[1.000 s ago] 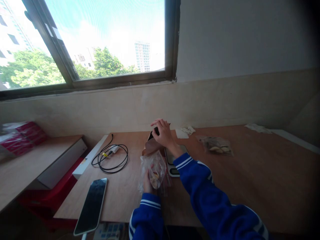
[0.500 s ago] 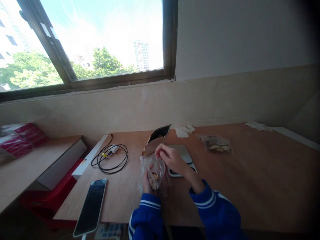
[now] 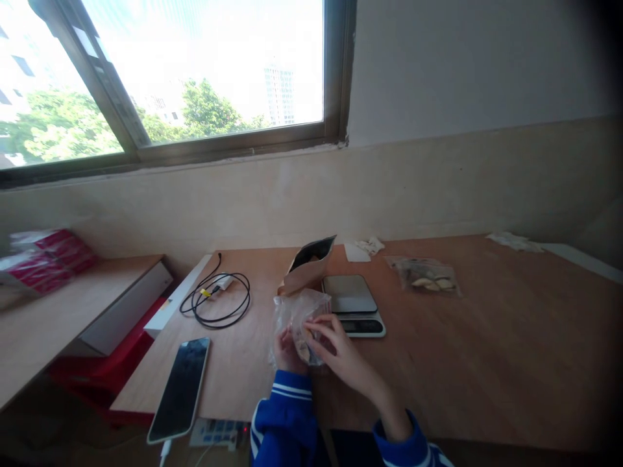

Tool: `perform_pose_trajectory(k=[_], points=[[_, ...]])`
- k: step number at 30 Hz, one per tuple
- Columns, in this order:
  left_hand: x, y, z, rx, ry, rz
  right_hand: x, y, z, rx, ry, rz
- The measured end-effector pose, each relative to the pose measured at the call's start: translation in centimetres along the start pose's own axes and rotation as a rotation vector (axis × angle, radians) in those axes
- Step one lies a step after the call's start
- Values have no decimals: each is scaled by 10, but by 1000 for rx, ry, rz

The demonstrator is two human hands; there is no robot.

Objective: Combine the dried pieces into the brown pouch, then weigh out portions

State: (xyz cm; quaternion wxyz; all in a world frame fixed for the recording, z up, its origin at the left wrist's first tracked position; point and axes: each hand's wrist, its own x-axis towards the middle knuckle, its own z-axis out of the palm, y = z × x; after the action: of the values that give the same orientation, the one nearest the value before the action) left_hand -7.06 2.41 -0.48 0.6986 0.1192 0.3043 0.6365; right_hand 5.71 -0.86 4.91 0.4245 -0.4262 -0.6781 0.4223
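Observation:
A clear plastic zip bag [image 3: 298, 319] with pale food pieces inside is held up above the wooden table, close to my body. My left hand [image 3: 287, 351] grips its lower left side. My right hand [image 3: 335, 350] pinches its right side, with the fingers on the plastic. Just beyond the bag stands a kraft paper pouch [image 3: 309, 266] with a black inside, its mouth open. A digital kitchen scale [image 3: 351, 303] lies right of my hands, its steel plate bare. Farther right, a second plastic bag [image 3: 426, 275] holding pale pieces lies flat.
A black cable with a white plug [image 3: 217, 299] lies coiled left of the bag. A smartphone [image 3: 179, 389] rests at the near left edge. White paper scraps [image 3: 363, 250] lie by the wall. A lower side shelf [image 3: 92, 292] holds red-and-white packs [image 3: 46, 269].
My right hand has moved from above the scale down onto the bag's right side, and my right arm has drawn back toward me. The view has tilted slightly, and the scale shows more fully.

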Motion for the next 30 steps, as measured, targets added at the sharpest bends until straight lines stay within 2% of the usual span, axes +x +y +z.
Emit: perform_pose_trajectory(k=[6, 11, 16, 20, 30], points=[[-13, -2, 8, 26, -175, 22, -6, 14, -10, -6, 96, 25], [-11, -3, 8, 169, -159, -4, -11, 20, -11, -6, 88, 61], [-5, -8, 1, 182, -262, 67, -12, 24, -9, 43, 67, 73], [-3, -10, 0, 216, -329, 85, -9, 25, -7, 54, 127, 31], [-4, -7, 4, 183, -216, 36, -5, 30, -8, 31, 296, -21]])
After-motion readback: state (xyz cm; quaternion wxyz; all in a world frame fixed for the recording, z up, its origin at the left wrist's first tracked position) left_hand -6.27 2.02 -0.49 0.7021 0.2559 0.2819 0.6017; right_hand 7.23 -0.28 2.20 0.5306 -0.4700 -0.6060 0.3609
